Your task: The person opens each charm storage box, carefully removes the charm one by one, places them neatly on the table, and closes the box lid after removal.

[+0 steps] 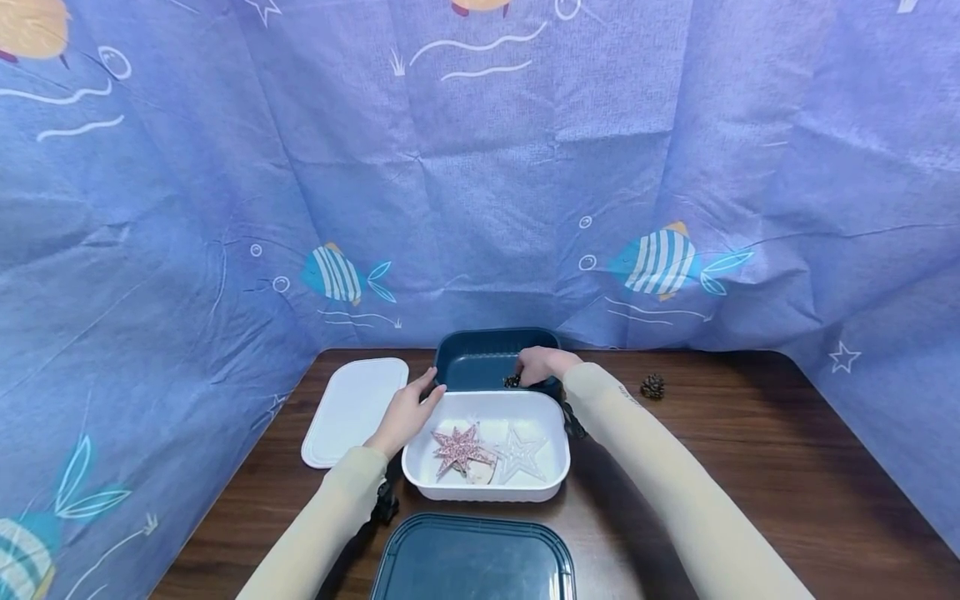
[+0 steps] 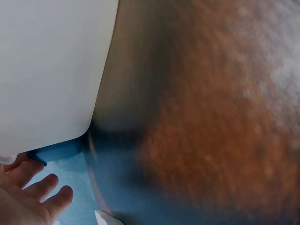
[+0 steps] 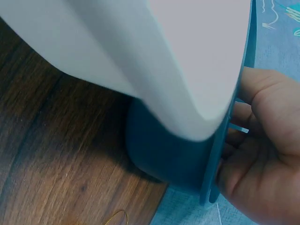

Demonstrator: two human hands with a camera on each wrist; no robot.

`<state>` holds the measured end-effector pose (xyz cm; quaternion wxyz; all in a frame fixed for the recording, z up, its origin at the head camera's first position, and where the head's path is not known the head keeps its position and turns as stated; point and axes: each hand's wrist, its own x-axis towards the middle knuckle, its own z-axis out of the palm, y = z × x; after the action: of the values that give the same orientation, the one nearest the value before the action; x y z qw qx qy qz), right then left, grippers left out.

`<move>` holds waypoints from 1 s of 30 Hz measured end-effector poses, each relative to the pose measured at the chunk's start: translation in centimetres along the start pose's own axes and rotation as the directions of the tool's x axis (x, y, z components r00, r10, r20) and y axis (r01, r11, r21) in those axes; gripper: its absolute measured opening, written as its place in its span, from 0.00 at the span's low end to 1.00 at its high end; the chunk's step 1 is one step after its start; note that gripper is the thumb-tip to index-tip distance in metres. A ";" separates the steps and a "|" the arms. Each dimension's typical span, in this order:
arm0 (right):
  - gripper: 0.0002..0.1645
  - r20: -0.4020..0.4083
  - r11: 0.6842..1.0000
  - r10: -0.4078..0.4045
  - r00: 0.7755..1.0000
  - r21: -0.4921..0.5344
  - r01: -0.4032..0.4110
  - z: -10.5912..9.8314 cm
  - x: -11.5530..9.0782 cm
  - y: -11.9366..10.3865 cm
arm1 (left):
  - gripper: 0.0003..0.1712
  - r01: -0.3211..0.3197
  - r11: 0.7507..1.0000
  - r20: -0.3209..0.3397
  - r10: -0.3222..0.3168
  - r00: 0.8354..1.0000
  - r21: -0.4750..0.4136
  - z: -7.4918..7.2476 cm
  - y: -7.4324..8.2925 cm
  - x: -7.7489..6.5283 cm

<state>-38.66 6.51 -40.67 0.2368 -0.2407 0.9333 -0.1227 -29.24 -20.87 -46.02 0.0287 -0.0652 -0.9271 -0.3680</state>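
My left hand [image 1: 408, 410] rests at the back left corner of a white box [image 1: 487, 493], its fingers loosely spread at the rim. Inside that box lie a pink glittery star [image 1: 457, 450], a clear white star [image 1: 521, 456] and a pale round ornament [image 1: 482, 468]. Reaching over the dark blue box [image 1: 495, 336] behind it, my right hand [image 1: 542, 365] pinches a small dark pine cone [image 1: 512, 382] low over that box. In the right wrist view its fingers dip behind the blue rim [image 3: 211, 183], which hides the pine cone.
Another pine cone [image 1: 652, 386] lies on the brown table [image 1: 720, 467] to the right. A white lid [image 1: 356, 408] lies flat at the left, and a dark blue lid [image 1: 474, 558] is at the front. Behind the table hangs a blue fish-print cloth [image 1: 487, 208].
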 end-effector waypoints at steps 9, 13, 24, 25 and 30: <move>0.25 -0.020 0.999 -0.001 1.000 -0.041 0.001 0.0 0.1 0.1 | 0.36 -0.017 1.000 -0.016 0.017 1.000 0.008 -0.1 0.1 0.2; 0.24 -0.032 1.000 -0.003 0.999 -0.016 0.002 0.1 0.0 0.5 | 0.36 -0.016 1.000 -0.014 0.016 1.000 0.013 -0.1 0.2 0.1; 0.27 -0.105 0.987 -0.002 0.994 0.157 0.019 -1.0 -1.1 1.5 | 0.37 -0.018 1.000 0.005 0.018 1.000 0.010 -0.1 0.0 -0.2; 0.28 -0.114 0.985 -0.005 0.994 0.169 0.024 -1.3 -1.2 1.6 | 0.38 -0.020 1.000 0.006 0.019 1.000 0.010 -0.1 0.0 -0.2; 0.31 -0.180 0.966 -0.036 0.983 0.247 0.080 -2.8 -2.3 2.4 | 0.38 -0.028 0.999 0.005 0.028 1.000 0.016 -0.1 0.0 -0.1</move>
<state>-39.19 10.08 -38.25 0.1796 -0.2242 0.9195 -0.2683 -29.12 -20.97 -45.95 0.0323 -0.0790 -0.9290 -0.3600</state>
